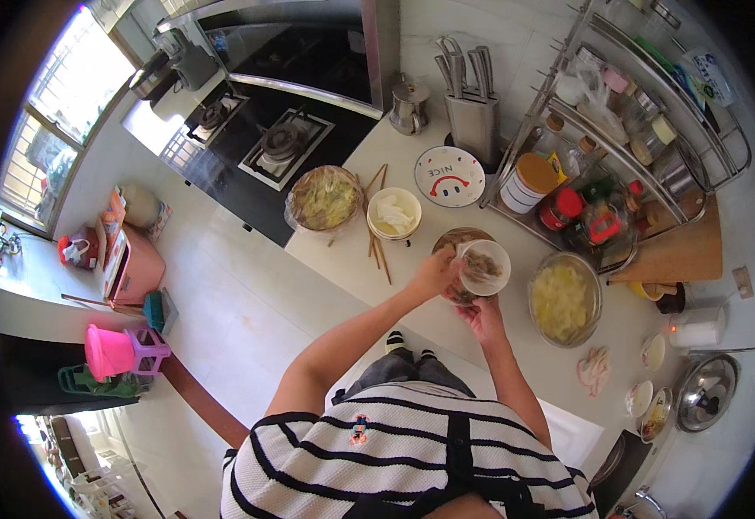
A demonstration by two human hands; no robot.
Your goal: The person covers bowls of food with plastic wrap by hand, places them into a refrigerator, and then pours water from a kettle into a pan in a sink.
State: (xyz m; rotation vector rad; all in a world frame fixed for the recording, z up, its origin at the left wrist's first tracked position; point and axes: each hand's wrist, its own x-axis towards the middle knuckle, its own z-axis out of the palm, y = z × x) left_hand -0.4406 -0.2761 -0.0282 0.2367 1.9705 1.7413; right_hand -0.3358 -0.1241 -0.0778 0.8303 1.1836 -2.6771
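Both hands hold a small white bowl [499, 280] above the counter, with brownish food in it and what looks like clear film around it. My left hand [436, 274] grips its left side. At its near edge is my right hand [483, 319], fingers curled under it and partly hidden. Just beneath sits a larger dish [455, 236] of brown food, mostly covered by the bowl and hands. To the right stands a clear-film-covered bowl of pale yellow food [564, 300]. White bowls in a stack [394, 213] are to the left, the top one holding something white.
Left are chopsticks [379, 256], a film-wrapped bowl of greenish food [325, 198] and a gas hob [280, 139]. Behind are a plate with a printed face [449, 176], a knife block [473, 126] and a spice rack [546, 104]. A crumpled cloth [594, 371] and a pot lid [707, 393] lie right.
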